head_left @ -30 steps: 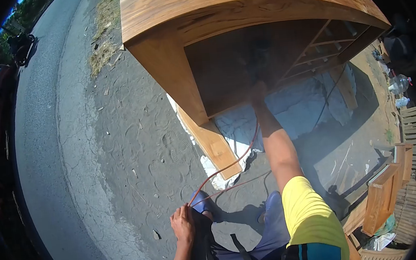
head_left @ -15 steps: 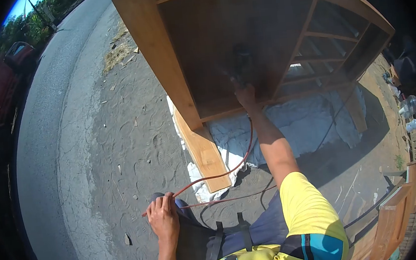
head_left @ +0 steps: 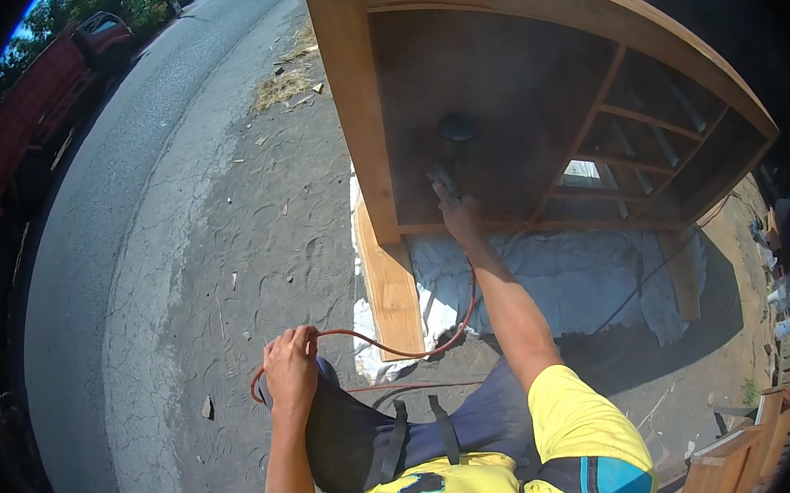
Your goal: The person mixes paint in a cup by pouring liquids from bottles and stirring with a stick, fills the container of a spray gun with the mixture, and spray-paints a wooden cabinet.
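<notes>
My right hand [head_left: 460,214] reaches forward into a large wooden cabinet [head_left: 356,118] and is closed around a spray gun [head_left: 457,128] with a dark round cup. Shade and haze inside the cabinet blur the gun's outline. A red-brown air hose [head_left: 443,346] drops from below that hand and curves across to the left. Near my knee, my left hand [head_left: 291,364] has its fingers curled around the hose, which loops out on its left side. The cabinet has a plain dark interior on the left and small wooden-framed compartments [head_left: 626,146] on the right.
White cloth sheeting [head_left: 549,289] and a wooden board [head_left: 390,294] lie under the cabinet on sandy ground. A road [head_left: 90,301] runs along the left, with a red truck [head_left: 44,99] on it. At right are plastic bottles [head_left: 787,290] and wooden pieces [head_left: 742,451].
My view has shifted, so the cabinet sits further right and lower. The spray gun's dark cup shows more clearly. My left hand still grips the hose, which now forms a rounder loop beside it.
</notes>
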A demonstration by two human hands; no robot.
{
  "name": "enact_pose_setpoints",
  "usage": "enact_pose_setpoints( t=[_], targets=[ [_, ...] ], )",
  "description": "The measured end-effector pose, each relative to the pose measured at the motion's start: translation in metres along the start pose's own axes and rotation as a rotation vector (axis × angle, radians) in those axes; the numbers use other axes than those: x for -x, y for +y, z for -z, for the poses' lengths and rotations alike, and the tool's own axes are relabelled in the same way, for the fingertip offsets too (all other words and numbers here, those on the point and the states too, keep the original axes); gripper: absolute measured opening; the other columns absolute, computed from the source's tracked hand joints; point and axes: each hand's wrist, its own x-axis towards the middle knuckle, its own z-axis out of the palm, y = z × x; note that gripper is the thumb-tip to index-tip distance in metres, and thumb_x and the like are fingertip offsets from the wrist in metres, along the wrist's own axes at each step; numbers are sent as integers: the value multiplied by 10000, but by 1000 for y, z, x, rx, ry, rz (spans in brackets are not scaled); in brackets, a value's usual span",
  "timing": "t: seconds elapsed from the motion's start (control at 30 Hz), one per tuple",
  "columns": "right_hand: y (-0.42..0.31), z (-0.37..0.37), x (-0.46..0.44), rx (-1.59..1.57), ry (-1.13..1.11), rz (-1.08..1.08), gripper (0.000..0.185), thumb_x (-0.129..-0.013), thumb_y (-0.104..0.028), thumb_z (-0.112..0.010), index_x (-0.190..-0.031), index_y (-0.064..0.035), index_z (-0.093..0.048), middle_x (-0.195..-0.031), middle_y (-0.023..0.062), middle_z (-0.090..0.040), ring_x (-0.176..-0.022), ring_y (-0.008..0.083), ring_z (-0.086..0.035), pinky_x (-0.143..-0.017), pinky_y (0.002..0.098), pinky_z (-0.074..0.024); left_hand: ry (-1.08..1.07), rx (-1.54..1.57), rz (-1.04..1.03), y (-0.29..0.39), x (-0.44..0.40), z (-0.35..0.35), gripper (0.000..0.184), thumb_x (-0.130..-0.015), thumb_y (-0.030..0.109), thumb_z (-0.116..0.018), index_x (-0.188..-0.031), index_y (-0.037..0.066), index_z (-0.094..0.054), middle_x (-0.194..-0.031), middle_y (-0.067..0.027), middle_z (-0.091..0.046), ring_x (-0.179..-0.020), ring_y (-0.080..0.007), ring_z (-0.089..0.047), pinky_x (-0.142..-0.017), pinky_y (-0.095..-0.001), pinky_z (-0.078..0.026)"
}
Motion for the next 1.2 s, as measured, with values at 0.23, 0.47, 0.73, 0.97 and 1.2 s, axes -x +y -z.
enact_pose_setpoints(
  t=[0.23, 0.47, 0.73, 0.97, 1.2],
  targets=[
    [-22, 41, 58, -200, 69, 30, 499, -950, -498, -776, -867, -6, -765, -747, 85, -720, -700, 196, -682, -709, 389, -521, -235, 134, -38, -23, -48, -30, 120, -950, 104, -657, -1034, 93, -743, -934, -125, -745, -872, -373, -732, -819, -497, -548],
    [28, 57, 62, 133, 195, -204, 487, -953, -453, -783, -984, 32, -752, -786, 121, -721, -714, 231, -684, -710, 402, -520, -202, 204, -284, -26, -82, -52, 138, -986, 149, -636, -1052, 78, -734, -895, -145, -716, -827, -365, -731, -729, -495, -557],
    [55, 33, -16, 193, 497, -131, 507, -983, -472, -764, -888, 26, -762, -732, 92, -712, -687, 198, -677, -656, 386, -516, -243, 223, -512, -43, -130, -61, 124, -1012, 185, -653, -1092, 113, -715, -843, -106, -654, -776, -341, -702, -666, -474, -545],
    [4, 20, -87, 106, 715, 9, 484, -1006, -430, -753, -1112, 42, -756, -775, 58, -721, -698, 151, -679, -641, 342, -517, -420, 279, -718, -85, -174, -111, 149, -1004, 142, -599, -1136, 104, -655, -858, -108, -651, -815, -319, -727, -682, -479, -566],
    [-95, 30, -138, -113, 904, 228, 407, -1038, -362, -728, -1197, 12, -749, -850, 7, -715, -721, 96, -651, -640, 291, -510, -494, 390, -746, -98, -197, -130, 164, -1060, 238, -597, -1163, 116, -636, -865, -129, -666, -718, -383, -716, -593, -508, -551]
  ],
)
